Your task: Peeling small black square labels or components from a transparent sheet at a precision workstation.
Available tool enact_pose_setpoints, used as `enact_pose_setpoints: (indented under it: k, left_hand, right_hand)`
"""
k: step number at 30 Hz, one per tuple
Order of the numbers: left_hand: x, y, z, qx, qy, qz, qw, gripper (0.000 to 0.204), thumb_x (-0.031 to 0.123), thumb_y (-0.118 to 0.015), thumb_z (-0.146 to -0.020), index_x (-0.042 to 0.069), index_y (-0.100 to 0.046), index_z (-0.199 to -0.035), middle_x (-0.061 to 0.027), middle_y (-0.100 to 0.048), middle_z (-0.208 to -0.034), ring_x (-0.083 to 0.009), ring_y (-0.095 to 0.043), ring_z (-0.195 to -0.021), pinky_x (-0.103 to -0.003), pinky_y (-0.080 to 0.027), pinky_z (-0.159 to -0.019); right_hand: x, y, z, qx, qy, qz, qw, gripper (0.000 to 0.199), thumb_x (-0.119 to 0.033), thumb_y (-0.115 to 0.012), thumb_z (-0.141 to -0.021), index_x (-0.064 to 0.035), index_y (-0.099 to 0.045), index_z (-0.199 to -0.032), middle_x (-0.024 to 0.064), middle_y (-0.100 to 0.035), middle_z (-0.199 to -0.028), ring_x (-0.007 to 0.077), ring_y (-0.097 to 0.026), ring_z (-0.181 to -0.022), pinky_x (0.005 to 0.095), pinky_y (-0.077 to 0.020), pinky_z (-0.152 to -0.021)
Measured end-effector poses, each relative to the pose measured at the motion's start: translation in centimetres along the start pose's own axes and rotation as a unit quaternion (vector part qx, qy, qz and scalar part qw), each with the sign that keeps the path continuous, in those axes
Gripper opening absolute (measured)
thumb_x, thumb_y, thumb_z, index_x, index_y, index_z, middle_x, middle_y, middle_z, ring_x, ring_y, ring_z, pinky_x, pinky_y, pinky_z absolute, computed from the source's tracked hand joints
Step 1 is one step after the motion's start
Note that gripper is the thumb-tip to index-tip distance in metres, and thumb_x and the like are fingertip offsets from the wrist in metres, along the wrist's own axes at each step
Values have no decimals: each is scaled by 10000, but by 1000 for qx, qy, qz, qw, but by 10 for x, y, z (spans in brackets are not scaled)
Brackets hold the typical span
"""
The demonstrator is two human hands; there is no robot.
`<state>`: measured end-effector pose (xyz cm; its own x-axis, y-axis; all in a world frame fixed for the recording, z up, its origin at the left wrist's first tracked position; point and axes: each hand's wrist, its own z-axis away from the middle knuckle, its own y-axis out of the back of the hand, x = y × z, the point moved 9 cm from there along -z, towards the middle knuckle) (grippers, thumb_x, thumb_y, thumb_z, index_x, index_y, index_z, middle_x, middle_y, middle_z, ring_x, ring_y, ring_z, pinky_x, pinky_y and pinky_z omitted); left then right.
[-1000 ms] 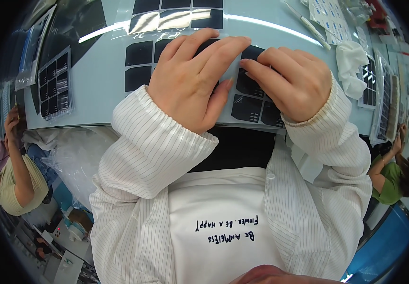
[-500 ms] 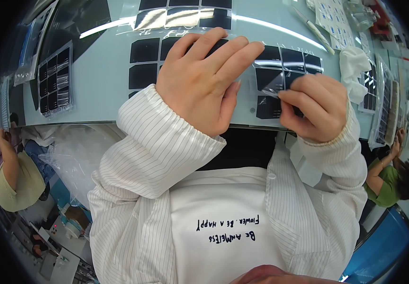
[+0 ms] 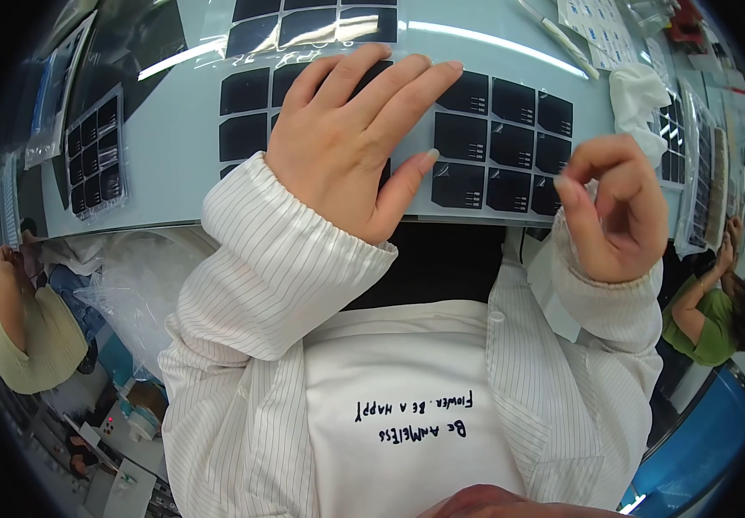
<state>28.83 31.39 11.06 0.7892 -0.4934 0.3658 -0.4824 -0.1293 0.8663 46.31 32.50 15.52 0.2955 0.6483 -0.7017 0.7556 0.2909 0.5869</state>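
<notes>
A clear sheet of black square stickers (image 3: 510, 142) lies on the pale blue table (image 3: 174, 164) near its front edge. My left hand (image 3: 346, 147) rests flat on the left part of that sheet, fingers spread, holding nothing. My right hand (image 3: 609, 211) is lifted off the sheet's right end, with thumb and forefinger pinched together. Whether a thin film sits between those fingertips cannot be made out. Both of my sleeves are white with fine stripes.
A second sheet of black squares (image 3: 312, 22) lies further back. A smaller bagged sheet (image 3: 92, 151) is at the left. A white cloth (image 3: 640, 91), a pen-like tool (image 3: 558, 34) and long trays (image 3: 700, 173) are at the right. Other people sit at the left (image 3: 18, 319) and the right (image 3: 709, 311).
My right hand has come up off the sticker sheet and moved to the right, its fingers pinched. My left hand stays pressed flat on the sheet.
</notes>
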Motion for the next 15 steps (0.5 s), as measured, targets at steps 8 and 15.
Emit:
enact_pose_setpoints:
  k: [8, 15]
  left_hand:
    - [-2, 0, 0, -3, 1, 3, 1000, 656, 134, -650, -771, 123, -514, -1413, -98, -592, -1359, -353, -490, -1262, -452, -359, -1092]
    - [-1, 2, 0, 2, 1, 5, 1000, 660, 157, -655, -769, 117, -514, -1412, -90, -592, -1357, -351, -493, -1253, -446, -359, -1082]
  right_hand:
    - [-10, -49, -19, -122, 73, 126, 982, 360, 113, -666, -783, 26, -669, -1133, 123, -611, -830, 223, -623, -652, 263, -493, -559]
    - [-24, -76, -15, -155, 220, 253, 929, 406, -44, -679, -623, 66, -689, -1014, 106, -595, -786, 209, -610, -615, 295, -483, -498]
